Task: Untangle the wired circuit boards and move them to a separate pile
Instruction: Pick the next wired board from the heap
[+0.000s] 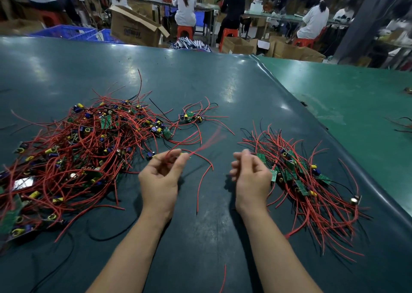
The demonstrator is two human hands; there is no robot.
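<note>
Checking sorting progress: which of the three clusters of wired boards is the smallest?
The small cluster at mid-table, far side: only a couple of boards, unlike the big tangled heap left and the sorted pile right.

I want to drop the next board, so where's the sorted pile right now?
In the head view, the sorted pile lies on the dark green mat, right of centre, just beyond the right hand.

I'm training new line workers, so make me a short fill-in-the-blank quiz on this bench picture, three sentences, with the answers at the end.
1. The left hand pinches a wired board with ____ wires.
2. The right hand holds ____.
3. The sorted pile is ____ than the tangled pile on the green table mat.

Missing words: red; nothing; smaller
</note>
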